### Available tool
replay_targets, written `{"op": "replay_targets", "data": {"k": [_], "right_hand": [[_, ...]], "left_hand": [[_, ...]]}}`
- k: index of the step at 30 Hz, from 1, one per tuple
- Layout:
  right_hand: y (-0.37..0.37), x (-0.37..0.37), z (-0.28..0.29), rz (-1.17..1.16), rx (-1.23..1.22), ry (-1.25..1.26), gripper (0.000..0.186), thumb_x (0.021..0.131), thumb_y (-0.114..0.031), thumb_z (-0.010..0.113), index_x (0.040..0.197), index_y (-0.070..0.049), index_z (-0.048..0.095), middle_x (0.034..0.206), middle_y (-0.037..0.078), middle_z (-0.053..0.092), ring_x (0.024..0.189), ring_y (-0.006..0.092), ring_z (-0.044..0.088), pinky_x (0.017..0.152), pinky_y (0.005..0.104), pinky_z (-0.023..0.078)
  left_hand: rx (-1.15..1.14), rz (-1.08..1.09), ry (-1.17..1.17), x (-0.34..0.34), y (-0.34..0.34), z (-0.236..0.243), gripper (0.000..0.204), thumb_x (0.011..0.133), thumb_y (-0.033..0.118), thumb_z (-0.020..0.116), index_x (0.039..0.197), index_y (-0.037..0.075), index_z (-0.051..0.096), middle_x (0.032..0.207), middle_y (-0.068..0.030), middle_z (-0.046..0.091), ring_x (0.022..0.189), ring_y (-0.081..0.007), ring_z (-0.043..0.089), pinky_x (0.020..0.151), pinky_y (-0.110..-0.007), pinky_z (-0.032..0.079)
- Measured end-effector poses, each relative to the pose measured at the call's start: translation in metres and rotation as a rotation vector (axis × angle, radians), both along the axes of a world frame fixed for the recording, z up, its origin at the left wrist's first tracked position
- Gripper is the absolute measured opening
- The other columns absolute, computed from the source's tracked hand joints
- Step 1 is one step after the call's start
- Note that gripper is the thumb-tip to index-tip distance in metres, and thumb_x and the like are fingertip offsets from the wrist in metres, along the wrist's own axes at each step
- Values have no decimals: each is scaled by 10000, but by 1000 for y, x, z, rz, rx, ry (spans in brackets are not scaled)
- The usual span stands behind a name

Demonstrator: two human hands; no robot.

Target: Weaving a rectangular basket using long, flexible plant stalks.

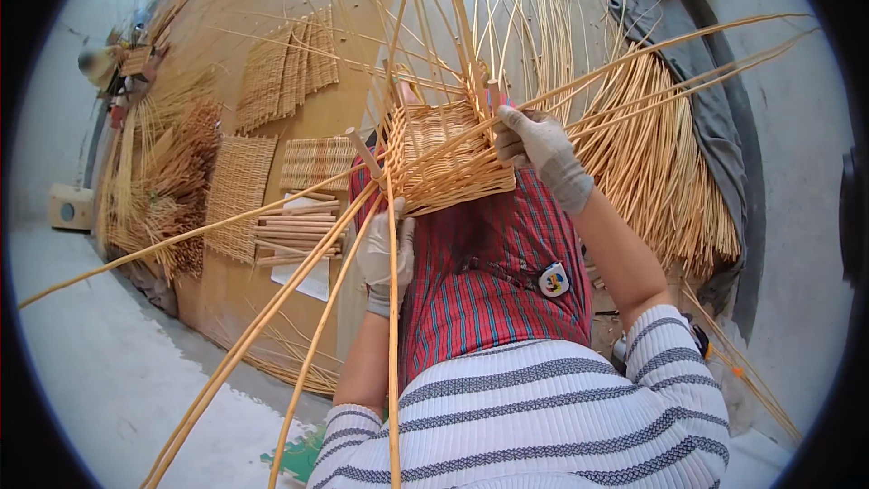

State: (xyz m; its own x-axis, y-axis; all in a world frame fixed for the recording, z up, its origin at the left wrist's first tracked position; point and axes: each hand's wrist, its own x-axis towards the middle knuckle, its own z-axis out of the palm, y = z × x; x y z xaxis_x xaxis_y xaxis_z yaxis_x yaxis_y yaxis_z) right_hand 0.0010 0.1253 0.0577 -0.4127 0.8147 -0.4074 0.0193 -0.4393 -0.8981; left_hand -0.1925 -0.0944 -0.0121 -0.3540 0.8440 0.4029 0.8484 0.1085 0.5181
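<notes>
A partly woven wicker basket [444,158] rests over my lap on a red plaid apron [489,299]. Long willow rods [262,344] fan out from its sides, and a wooden dowel [365,154] stands at its left corner. My left hand [385,258], in a pale work glove, closes on the basket's lower left corner from below; rods in front partly hide its fingers. At the right corner my gloved right hand [540,152] pinches a willow rod [652,63] against the weave, its thumb and fingers pressed together.
Several flat woven panels [240,186] lie on the board to the left, beside a stack of short sticks [299,231]. Bundles of loose rods lie at the far left [172,181] and right [661,163]. A tape measure [553,281] lies on the apron.
</notes>
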Motion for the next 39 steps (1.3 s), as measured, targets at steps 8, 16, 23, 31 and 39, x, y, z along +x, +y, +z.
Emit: {"op": "replay_targets", "data": {"k": [8,16,23,31,39], "right_hand": [[-90,48,-24,9,50,-67,393,980,-361,572,814,-14,659,605,43,603,487,148,560,450,269,422],[-80,36,-17,71,-669,167,540,1014,-496,440,1073,8,626,772,58,623,686,158,605,555,253,447],[-7,-94,10,-25,775,-183,362,971,-238,609,1266,-32,566,985,100,622,941,243,627,872,387,499],[45,-152,43,232,765,-268,474,941,-38,512,1407,-41,421,1131,153,659,975,253,653,855,343,526],[85,-205,59,355,1798,-263,385,937,-252,588,1296,-119,551,978,145,706,912,396,660,826,522,493]], "left_hand": [[-466,6,-671,13,39,30,647,983,347,583,1494,33,339,663,-100,661,529,-198,612,480,-368,459],[-386,-70,-1484,2,74,0,403,955,244,646,1250,2,517,891,-167,717,696,-224,702,553,-300,582],[-155,-102,-1539,15,71,-17,297,947,226,671,1119,10,559,879,-142,720,768,-225,718,607,-324,600],[-164,-32,-1598,12,68,-7,232,946,190,676,1088,36,577,858,-124,719,725,-195,712,607,-311,600],[-149,-20,-1467,13,72,-14,229,908,171,713,1048,49,580,874,-126,697,701,-224,716,524,-370,605]]}}
